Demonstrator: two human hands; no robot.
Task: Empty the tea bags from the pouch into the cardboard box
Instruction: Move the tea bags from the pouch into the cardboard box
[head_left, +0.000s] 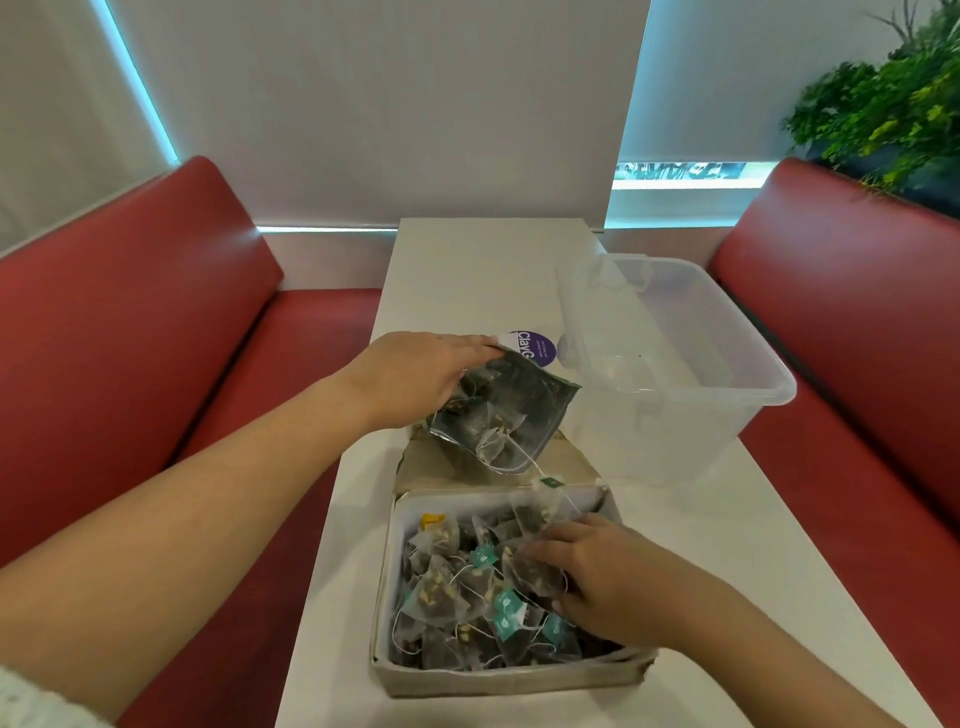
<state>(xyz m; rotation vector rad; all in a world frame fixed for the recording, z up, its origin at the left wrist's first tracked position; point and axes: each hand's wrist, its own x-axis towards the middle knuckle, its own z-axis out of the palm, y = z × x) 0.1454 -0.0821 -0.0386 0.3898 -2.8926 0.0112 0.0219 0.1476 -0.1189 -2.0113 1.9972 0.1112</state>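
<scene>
The left hand (415, 376) has its grip closed on the upper end of the pouch (506, 410), fingers over the top and thumb underneath, so the pouch hangs tilted with its open mouth down and toward the person, just past the far wall of the cardboard box (498, 675). Below that grip, a few tea bags (452, 587) still show inside the pouch, and one is half out at the lip, its string trailing to a tag near the box's far edge. The right hand (613, 577) lies in the box on the heap of bags, its grip loosely curled over a bag; whether it actually pinches that bag cannot be told. The box sits on the white worktop (727, 545), with a clear plastic tub (727, 374) beyond and to the right of the left grip. To finish well, I would bring the mouth squarely over the box interior before tipping further, since it now hangs by the far flap, where a bag could drop outside. A gentle shake from the held end should free the rest; the right hand could draw out the dangling bag by its string and flatten the pile to make room.
</scene>
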